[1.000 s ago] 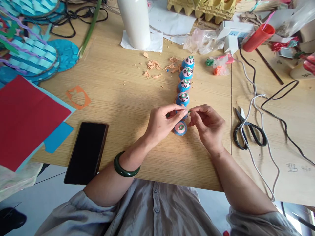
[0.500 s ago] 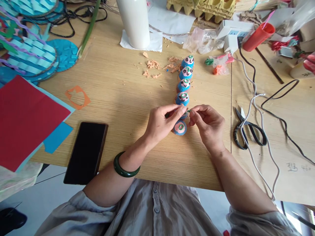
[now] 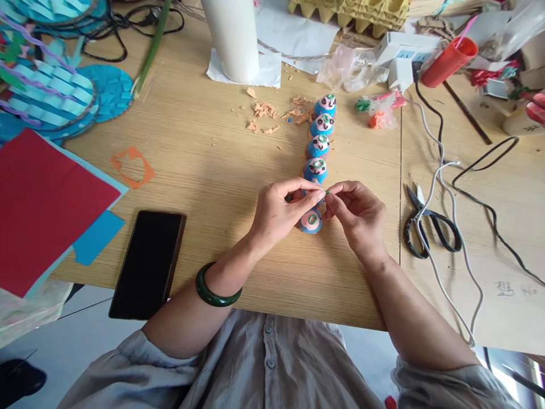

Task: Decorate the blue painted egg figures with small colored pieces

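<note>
A row of small domed figures (image 3: 318, 146), blue below with pink tops, runs toward me over the table; several bear dark marks and a green ring. The nearest figure (image 3: 310, 221) carries a green ring on its pink top. Above the row's near end, my left hand (image 3: 283, 207) is closed, with a bit of green modelling clay (image 3: 289, 198) showing by its curled fingers. Facing it, my right hand (image 3: 356, 213) pinches a small green strip (image 3: 327, 192) close to the left fingertips. One figure under the hands is mostly hidden.
Scissors (image 3: 432, 220) and white cables (image 3: 434, 187) lie at right. A phone (image 3: 147, 264) and a red sheet (image 3: 55, 213) are at left. Orange crumbs (image 3: 264, 109), a white cylinder (image 3: 234, 42), and a yellow egg tray (image 3: 357, 14) sit farther back.
My right fingertips have moved slightly left, so the green strip is now closer to the left fingertips. The figures stay in place.
</note>
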The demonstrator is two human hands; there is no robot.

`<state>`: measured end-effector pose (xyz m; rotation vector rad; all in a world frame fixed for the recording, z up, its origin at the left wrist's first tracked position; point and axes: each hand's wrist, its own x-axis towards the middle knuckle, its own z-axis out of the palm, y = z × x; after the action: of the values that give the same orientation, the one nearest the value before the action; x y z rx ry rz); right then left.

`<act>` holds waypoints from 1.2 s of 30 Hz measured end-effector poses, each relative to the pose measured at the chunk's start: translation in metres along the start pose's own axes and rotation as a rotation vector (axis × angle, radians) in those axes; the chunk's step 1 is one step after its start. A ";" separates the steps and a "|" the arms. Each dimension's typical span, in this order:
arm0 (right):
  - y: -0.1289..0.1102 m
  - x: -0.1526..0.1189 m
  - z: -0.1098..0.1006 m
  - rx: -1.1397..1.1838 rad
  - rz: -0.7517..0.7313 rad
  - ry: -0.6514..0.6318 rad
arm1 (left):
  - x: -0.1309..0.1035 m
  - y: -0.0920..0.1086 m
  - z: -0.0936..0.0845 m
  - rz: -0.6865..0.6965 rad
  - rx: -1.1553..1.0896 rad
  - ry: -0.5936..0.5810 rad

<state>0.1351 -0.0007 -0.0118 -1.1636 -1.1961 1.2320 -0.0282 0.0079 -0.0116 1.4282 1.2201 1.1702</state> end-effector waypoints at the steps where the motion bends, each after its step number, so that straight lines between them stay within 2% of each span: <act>1: 0.000 0.000 0.000 0.011 0.005 -0.003 | 0.000 0.000 0.000 -0.004 -0.002 -0.002; 5: 0.000 0.000 0.000 0.026 0.023 -0.004 | -0.001 0.000 0.000 0.004 0.012 0.004; 11: -0.001 0.000 -0.001 -0.017 0.022 -0.020 | -0.003 0.001 0.000 0.104 0.142 0.007; 22: 0.002 0.000 -0.001 0.014 0.040 -0.048 | 0.000 0.001 0.002 -0.097 -0.045 0.011; 28: 0.003 0.001 -0.001 0.018 0.041 -0.045 | -0.001 0.000 0.002 -0.121 -0.083 -0.014; 36: 0.003 0.001 0.000 -0.038 0.012 -0.008 | 0.000 -0.006 0.001 -0.053 -0.041 -0.020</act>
<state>0.1351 0.0001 -0.0147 -1.1961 -1.2251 1.2284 -0.0279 0.0085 -0.0180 1.3666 1.2065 1.1361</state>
